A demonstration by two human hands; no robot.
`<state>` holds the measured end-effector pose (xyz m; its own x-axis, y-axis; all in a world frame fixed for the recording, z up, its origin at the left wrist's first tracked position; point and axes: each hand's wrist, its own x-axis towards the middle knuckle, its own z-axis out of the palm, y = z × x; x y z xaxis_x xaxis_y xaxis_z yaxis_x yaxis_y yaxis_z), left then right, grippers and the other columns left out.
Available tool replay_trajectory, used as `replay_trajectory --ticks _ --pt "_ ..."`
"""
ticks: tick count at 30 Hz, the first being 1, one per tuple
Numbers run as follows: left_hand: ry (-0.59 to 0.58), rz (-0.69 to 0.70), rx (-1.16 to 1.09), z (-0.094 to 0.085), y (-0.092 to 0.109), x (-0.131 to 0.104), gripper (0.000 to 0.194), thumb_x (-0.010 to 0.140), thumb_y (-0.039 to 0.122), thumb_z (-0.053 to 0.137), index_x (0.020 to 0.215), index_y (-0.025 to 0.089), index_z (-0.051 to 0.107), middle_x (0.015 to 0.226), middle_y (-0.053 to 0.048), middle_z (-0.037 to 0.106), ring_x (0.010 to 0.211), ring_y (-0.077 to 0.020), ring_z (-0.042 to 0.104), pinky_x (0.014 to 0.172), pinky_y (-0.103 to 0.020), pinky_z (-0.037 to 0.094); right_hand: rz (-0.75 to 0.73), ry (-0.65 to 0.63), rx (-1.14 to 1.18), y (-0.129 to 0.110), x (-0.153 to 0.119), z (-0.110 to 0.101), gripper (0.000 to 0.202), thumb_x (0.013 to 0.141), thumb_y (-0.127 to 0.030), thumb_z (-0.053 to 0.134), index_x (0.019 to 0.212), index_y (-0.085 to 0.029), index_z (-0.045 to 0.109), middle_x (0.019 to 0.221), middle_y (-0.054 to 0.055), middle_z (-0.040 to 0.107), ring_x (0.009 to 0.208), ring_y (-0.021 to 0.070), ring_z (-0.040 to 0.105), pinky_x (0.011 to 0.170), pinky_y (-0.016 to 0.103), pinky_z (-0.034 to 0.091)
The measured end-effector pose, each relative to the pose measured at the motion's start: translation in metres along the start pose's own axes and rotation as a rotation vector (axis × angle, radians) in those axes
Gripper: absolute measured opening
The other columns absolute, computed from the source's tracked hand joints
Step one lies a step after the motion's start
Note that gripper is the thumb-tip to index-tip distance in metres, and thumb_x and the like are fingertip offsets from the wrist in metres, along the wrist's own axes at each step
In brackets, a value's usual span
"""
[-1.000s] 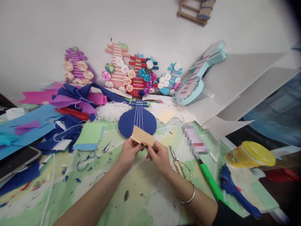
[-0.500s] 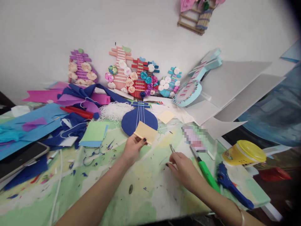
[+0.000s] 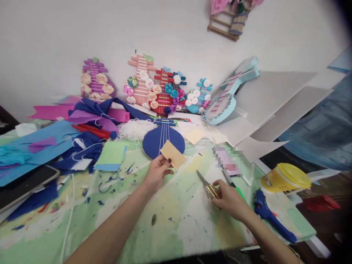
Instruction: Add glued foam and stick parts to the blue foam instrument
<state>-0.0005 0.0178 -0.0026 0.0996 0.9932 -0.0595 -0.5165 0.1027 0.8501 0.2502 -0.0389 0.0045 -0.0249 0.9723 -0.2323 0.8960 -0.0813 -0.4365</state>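
Between the fingers of my left hand [image 3: 159,172] is a folded piece of yellow paper [image 3: 173,154], raised above the table. My right hand [image 3: 229,198] grips gold-handled scissors [image 3: 206,183], whose blades are together and point up and left toward the paper. Just behind the yellow paper lies a dark blue lute-shaped craft piece [image 3: 154,141] with white strings, partly covered by the paper and my left fingers. A green-handled knife [image 3: 228,178] lies beside my right hand, its handle mostly hidden by it.
Green and blue paper squares [image 3: 111,156] lie left, near blue scraps and a phone [image 3: 30,185]. White string [image 3: 134,130] is heaped behind. A blue glue gun [image 3: 272,216] and a yellow tub [image 3: 287,178] stand right. Decorated lutes [image 3: 163,91] lean on the wall.
The scissors have come up off the table side into clear view in my right hand, which shifted right. My left hand tilted the yellow paper and moved slightly.
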Motion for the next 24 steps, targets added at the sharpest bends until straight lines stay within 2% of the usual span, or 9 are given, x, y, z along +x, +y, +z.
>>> replay_trajectory --ticks 4,6,10,13,18,24 --pt "0.064 -0.002 0.009 -0.003 0.0 0.002 0.033 0.062 0.029 0.077 0.089 0.014 0.065 0.086 -0.005 0.067 0.069 -0.0114 0.06 0.052 -0.019 0.046 -0.092 -0.089 0.514 -0.004 -0.003 0.007 0.039 0.07 -0.021 0.055 0.108 -0.018 0.048 0.066 -0.004 0.054 0.052 0.0102 0.047 0.048 0.022 0.033" --pt "0.075 -0.006 0.006 -0.004 -0.001 0.003 0.032 0.062 0.028 0.077 0.087 0.013 0.066 0.081 -0.004 0.066 0.067 -0.0098 0.059 0.053 -0.017 0.045 -0.134 -0.094 0.642 -0.01 -0.008 0.016 0.04 0.069 -0.025 0.061 0.107 -0.017 0.052 0.063 -0.006 0.047 0.051 0.009 0.043 0.048 0.022 0.033" --pt "0.095 -0.025 -0.007 -0.005 -0.004 0.003 0.032 0.058 0.025 0.08 0.083 0.013 0.064 0.075 -0.002 0.066 0.061 -0.0084 0.059 0.052 -0.016 0.044 -0.158 0.008 0.731 -0.026 -0.014 0.036 0.038 0.059 -0.025 0.072 0.095 -0.017 0.06 0.058 -0.007 0.043 0.054 0.0093 0.041 0.05 0.022 0.035" --pt "0.102 -0.044 -0.013 -0.005 -0.006 0.002 0.029 0.057 0.024 0.08 0.076 0.012 0.062 0.07 -0.002 0.066 0.057 -0.0081 0.058 0.05 -0.016 0.043 -0.152 0.009 0.802 -0.036 -0.014 0.046 0.028 0.058 -0.024 0.071 0.084 -0.018 0.063 0.056 -0.006 0.047 0.051 0.0101 0.045 0.049 0.023 0.039" --pt "0.092 -0.084 -0.024 -0.003 -0.005 0.001 0.028 0.055 0.021 0.081 0.074 0.012 0.063 0.069 -0.002 0.066 0.058 -0.0088 0.06 0.05 -0.016 0.043 -0.158 0.017 0.836 -0.046 -0.011 0.052 0.025 0.059 -0.026 0.069 0.082 -0.018 0.066 0.053 -0.004 0.053 0.047 0.0112 0.05 0.046 0.023 0.043" --pt "0.078 -0.103 0.028 -0.001 -0.005 0.0 0.027 0.056 0.023 0.08 0.072 0.012 0.062 0.067 -0.002 0.066 0.057 -0.0097 0.06 0.049 -0.017 0.043 -0.18 0.044 0.821 -0.045 -0.007 0.055 0.023 0.062 -0.026 0.068 0.083 -0.017 0.069 0.05 -0.003 0.056 0.047 0.012 0.053 0.044 0.022 0.043"
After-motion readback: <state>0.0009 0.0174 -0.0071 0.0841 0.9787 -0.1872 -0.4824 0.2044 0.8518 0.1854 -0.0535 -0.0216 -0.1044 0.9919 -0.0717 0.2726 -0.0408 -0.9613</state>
